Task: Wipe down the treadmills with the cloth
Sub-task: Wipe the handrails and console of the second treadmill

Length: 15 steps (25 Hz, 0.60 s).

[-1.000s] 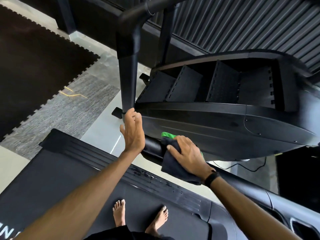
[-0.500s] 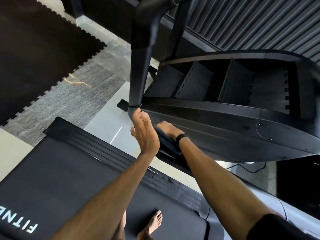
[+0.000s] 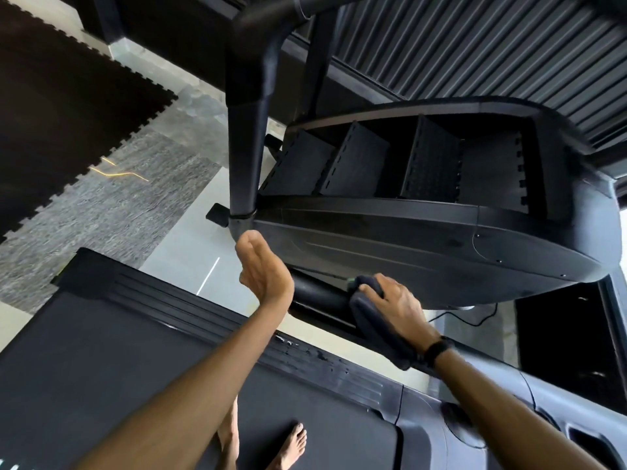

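— Fingers of the right hand [image 3: 395, 301] curled over the dark cloth [image 3: 376, 330], pressing it onto the round black handrail [image 3: 319, 293]; a sliver of green [image 3: 353, 283] peeking out just past the fingertips

— And half a second ago?

— Tucked further up the rail, behind the left hand [image 3: 263, 269]; now pulled back down the bar, out in plain sight again, well clear of that palm

— Left fingers?

— Straight and relaxed, gripping nothing, tips close under the base of the upright post [image 3: 244, 157]; touching it or not, hard to tell

— Meaning for the job?

— Probably one back-and-forth stroke along the rail finished, upper end covered; more rail left below the wrist, toward the strap [image 3: 437, 349]

— Beyond the fingers?

— Curved side shell of the neighbouring machine [image 3: 424, 245] just above the knuckles, not yet under the cloth; treadmill deck [image 3: 101, 361] and bare feet [image 3: 288, 446] well below both arms
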{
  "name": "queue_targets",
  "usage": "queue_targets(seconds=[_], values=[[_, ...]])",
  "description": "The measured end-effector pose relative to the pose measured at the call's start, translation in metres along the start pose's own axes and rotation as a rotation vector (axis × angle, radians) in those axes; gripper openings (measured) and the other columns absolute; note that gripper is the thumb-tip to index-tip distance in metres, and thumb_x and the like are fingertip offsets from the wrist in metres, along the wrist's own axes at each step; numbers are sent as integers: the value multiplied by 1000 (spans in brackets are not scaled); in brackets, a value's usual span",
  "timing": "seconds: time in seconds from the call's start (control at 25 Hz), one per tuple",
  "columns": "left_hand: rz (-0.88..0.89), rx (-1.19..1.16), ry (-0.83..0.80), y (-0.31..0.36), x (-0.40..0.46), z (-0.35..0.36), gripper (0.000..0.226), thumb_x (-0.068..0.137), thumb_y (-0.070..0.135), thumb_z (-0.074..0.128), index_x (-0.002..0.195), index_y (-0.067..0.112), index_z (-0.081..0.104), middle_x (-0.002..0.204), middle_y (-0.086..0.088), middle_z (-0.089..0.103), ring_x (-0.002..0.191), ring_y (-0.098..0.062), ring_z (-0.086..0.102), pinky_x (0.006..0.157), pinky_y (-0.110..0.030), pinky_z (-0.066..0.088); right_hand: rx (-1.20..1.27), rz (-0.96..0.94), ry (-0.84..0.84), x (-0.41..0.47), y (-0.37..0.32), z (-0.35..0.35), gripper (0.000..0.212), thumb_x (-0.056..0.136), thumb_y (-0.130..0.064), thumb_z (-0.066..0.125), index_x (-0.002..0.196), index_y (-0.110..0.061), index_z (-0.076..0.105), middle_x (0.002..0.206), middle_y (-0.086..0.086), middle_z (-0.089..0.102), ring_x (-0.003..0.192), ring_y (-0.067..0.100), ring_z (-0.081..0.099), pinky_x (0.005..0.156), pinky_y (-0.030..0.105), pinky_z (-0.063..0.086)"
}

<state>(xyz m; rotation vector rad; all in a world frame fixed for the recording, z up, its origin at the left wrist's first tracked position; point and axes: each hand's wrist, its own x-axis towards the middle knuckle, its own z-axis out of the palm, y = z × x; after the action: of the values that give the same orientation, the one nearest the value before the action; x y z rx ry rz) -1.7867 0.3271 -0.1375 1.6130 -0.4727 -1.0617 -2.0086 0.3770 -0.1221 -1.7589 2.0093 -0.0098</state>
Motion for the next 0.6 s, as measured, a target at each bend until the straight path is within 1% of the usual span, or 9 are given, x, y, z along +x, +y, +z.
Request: queue_targets(seconds=[0.08,0.12,0.2,0.28,0.36,0.44,0.48,0.52,0.6], values=[[61,75,-1,1,-1,5,49,105,48,17,131,16,45,123,5,52,115,-24,50,115,-51,23,8,232,-229,36,5,-1,49,94,-61,42,115,-25,67,120,6,66,111,29,60,87,34,43],[112,104,4,0,0,6,52,105,48,17,133,15,45,125,3,53,118,-24,51,115,-53,22,-19,255,-346,59,-3,6,56,96,-61,40,120,-19,67,126,12,65,115,32,59,89,34,42],[174,150,-7,-3,2,5,59,100,53,16,132,15,46,127,3,56,119,-21,52,116,-53,21,-74,178,-531,94,-44,23,57,104,-51,33,134,-10,58,142,17,54,126,32,53,98,33,38],[161,149,-4,-3,2,5,71,92,60,12,133,15,47,133,1,55,122,-20,51,116,-52,20,-74,31,-507,107,-100,40,52,106,-45,30,138,-11,54,144,17,50,130,34,49,103,35,36],[142,153,13,-4,3,2,75,89,64,9,133,15,46,134,-1,55,123,-21,51,116,-54,20,-58,-113,-271,86,-132,43,49,103,-48,31,129,-15,57,131,16,57,120,34,53,96,40,40],[205,178,-40,-7,3,1,68,93,60,12,130,14,47,125,5,58,116,-17,53,116,-56,20,-3,-185,25,35,-110,32,48,95,-51,28,115,-20,59,114,6,62,106,24,54,88,39,42],[253,193,-77,-9,2,2,63,96,56,14,129,15,47,118,12,57,111,-11,53,116,-56,18,17,-199,92,12,-84,21,46,92,-51,28,112,-24,59,110,1,62,104,20,54,86,37,42],[278,200,-98,-10,2,3,58,98,54,15,127,16,48,111,19,54,106,-4,51,117,-56,17,34,-160,77,1,-53,9,43,91,-52,30,111,-28,60,111,-2,63,104,18,55,87,36,43],[278,196,-84,-8,2,4,54,99,52,15,124,17,48,103,24,50,99,4,49,117,-56,16,-52,-10,-176,13,-10,-9,41,94,-56,34,115,-35,62,118,-3,65,110,20,59,91,36,45]])
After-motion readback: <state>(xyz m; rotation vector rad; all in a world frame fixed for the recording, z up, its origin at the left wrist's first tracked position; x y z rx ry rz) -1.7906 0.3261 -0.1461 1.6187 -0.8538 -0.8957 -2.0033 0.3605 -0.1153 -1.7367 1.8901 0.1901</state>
